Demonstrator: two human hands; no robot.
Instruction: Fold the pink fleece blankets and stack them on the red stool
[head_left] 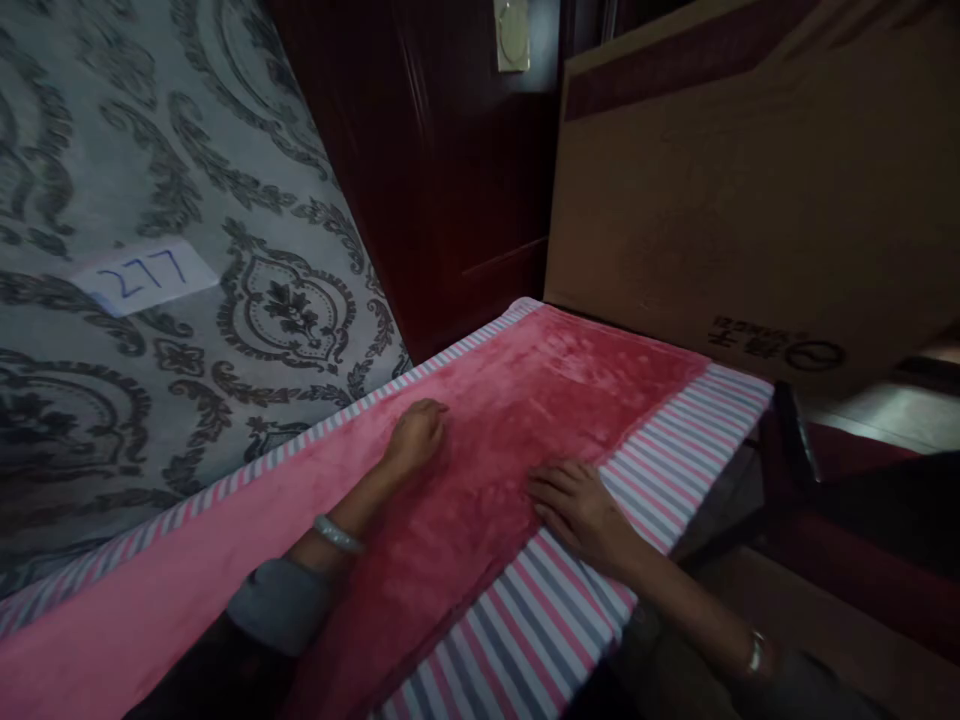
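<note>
A pinkish-red plush blanket [487, 410] lies spread over a pink, white and grey striped cloth [510, 635], reaching from the lower left up toward the middle, with stripes showing along both long sides and more widely on the side nearer the person. The left hand [418, 437] rests on the blanket toward its wall side, fingers curled inward; whether they pinch a fold of the plush cannot be told. The right hand [585, 512] lies palm down across the blanket's near edge, fingers extended and close together over the plush, its heel above the stripes. A pale bracelet [339, 535] circles the left wrist just beyond a grey cuff [281, 602], and a shiny band [756, 651] circles the right. The patterned wallpaper [292, 310], pale with dark scrolls and leaf medallions, rises beside the far striped border, and a white paper label [146, 276] on it is handwritten with 277. A glossy dark red wooden panel [457, 170] stands past the wallpaper, a pale plate [514, 36] fixed near its top. A large cardboard box [697, 200] with dark printing stands upright just beyond the blanket's far end. The objects at the lower right are too dim to identify.
</note>
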